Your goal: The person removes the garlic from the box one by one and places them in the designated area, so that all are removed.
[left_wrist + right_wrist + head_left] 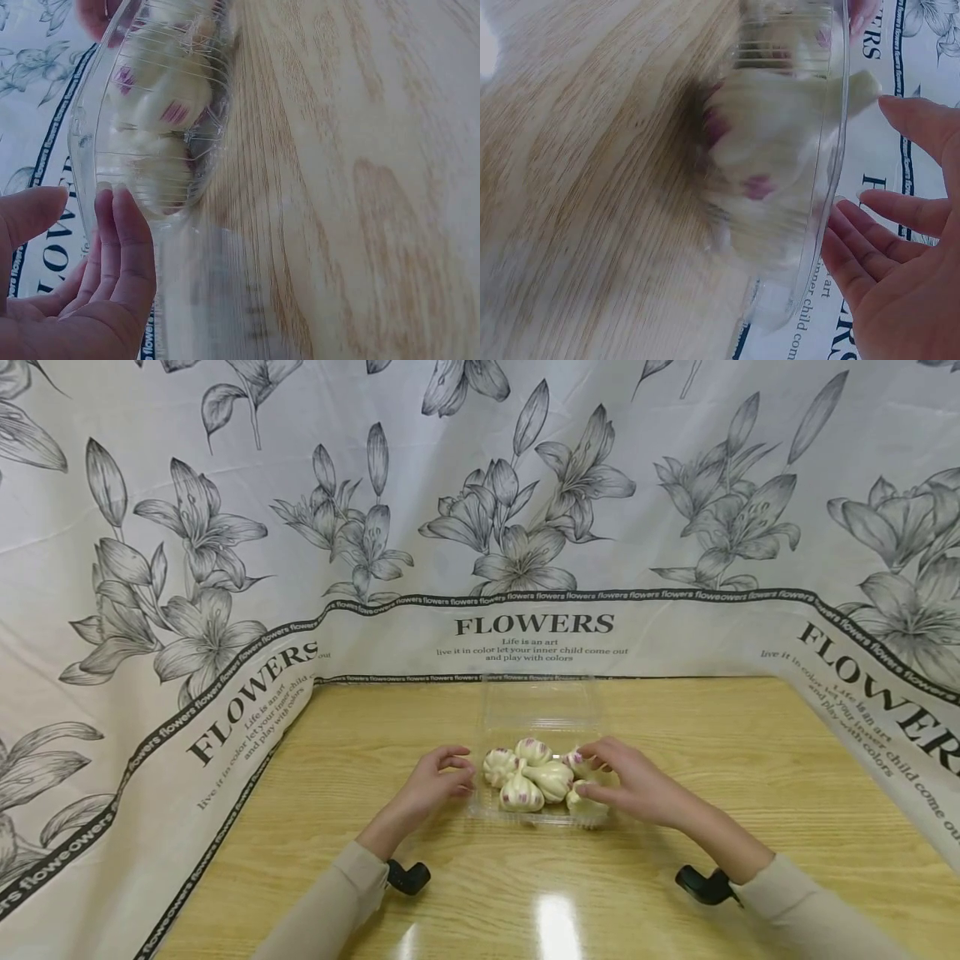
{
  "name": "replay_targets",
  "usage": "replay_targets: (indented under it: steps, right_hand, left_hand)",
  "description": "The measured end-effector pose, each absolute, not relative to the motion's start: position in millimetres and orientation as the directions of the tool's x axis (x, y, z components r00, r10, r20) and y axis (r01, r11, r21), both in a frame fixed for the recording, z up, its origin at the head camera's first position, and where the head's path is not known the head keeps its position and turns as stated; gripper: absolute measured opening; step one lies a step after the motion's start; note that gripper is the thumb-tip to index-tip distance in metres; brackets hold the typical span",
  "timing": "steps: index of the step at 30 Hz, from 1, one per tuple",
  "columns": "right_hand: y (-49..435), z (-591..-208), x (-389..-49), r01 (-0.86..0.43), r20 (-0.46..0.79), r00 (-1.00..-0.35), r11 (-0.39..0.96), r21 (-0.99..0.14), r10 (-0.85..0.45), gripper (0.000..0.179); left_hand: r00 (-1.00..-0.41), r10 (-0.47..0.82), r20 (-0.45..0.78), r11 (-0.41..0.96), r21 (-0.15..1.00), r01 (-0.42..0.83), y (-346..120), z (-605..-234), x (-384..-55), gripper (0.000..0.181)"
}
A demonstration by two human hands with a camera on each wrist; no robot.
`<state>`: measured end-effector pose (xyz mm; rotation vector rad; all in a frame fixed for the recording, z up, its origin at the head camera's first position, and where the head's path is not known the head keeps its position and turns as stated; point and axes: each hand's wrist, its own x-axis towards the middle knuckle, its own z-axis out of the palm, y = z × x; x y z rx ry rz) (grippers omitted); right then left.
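A clear plastic clamshell box (486, 817) stands on the table with several pale garlic bulbs (551, 781) in it, marked with purple patches. Its transparent lid (540, 703) lies folded back toward the curtain. At the box's left side is my left hand (442, 781), fingers loosely bent; in the left wrist view its fingertips (122, 196) meet the box wall, thumb apart. On the opposite side my right hand (637, 783) reaches over the rim. The right wrist view has its lower fingers (855, 255) along the outer rim and the thumb (911, 120) beside a garlic stem.
The wood-grain table (375, 727) carries the box near its back middle. A white curtain (540, 635) with flower prints and lettering encloses the back and both sides. Black wrist mounts (408, 877) hang below the sleeves.
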<state>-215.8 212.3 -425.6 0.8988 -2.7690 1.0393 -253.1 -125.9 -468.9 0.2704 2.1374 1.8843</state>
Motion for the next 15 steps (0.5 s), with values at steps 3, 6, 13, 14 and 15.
replay_targets:
  steps: [3,6,13,14,15]
  right_hand:
    - [207,-427,-217,-0.541,0.237,-0.828,0.610,-0.580,-0.509,0.045]
    - [202,-428,-219,-0.543,0.231,-0.825,0.609,-0.578,-0.516,0.043]
    - [188,-428,-225,-0.513,0.201,-0.842,0.626,-0.588,-0.501,0.040]
    - [186,-428,-226,-0.508,0.198,-0.845,0.628,-0.589,-0.498,0.039]
    - [184,-428,-228,-0.503,0.192,-0.847,0.631,-0.590,-0.496,0.039]
  left_hand:
    - [-0.944,0.319,-0.081,0.134,0.990,-0.040,-124,-470,-255,0.047]
    - [-0.946,0.313,-0.085,0.123,0.991,-0.049,-122,-470,-256,0.047]
    - [-0.947,0.303,-0.105,0.086,0.993,-0.082,-120,-472,-257,0.043]
    - [-0.947,0.304,-0.105,0.081,0.993,-0.084,-120,-472,-258,0.042]
    - [-0.947,0.305,-0.105,0.079,0.993,-0.085,-120,-473,-258,0.042]
